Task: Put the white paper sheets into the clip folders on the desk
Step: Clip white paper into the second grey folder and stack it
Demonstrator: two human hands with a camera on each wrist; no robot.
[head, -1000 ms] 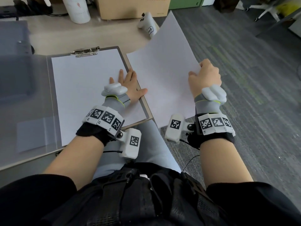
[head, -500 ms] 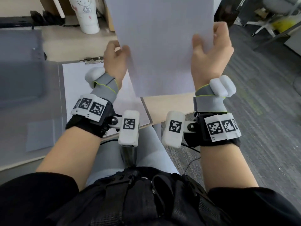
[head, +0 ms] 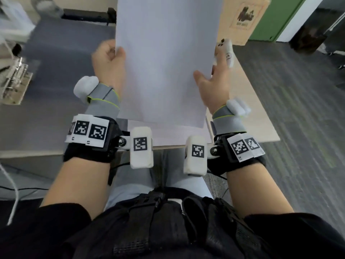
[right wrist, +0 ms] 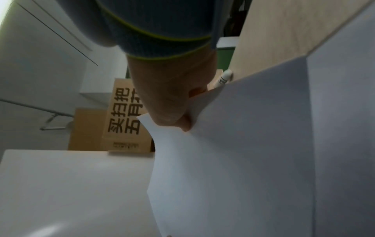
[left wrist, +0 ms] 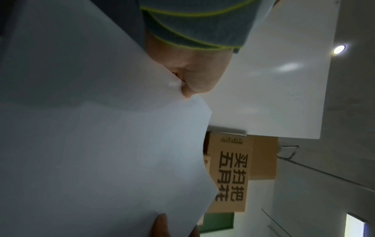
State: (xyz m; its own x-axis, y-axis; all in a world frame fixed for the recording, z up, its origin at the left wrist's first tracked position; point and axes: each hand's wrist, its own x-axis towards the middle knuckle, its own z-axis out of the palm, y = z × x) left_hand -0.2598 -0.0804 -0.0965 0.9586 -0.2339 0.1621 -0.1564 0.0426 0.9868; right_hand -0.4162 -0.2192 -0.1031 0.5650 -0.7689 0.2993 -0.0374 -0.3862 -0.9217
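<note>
White paper, a sheet (head: 166, 58), stands nearly upright in front of you above the desk (head: 257, 101), held by its two side edges. Your left hand (head: 109, 62) pinches the left edge, thumb on the near face and fingers curled behind. Your right hand (head: 212, 85) pinches the right edge lower down, thumb pressed on the front. Below the sheet, more paper lies on the clipboard (head: 209, 128). A cardboard box (head: 242, 17) stands behind.
</note>
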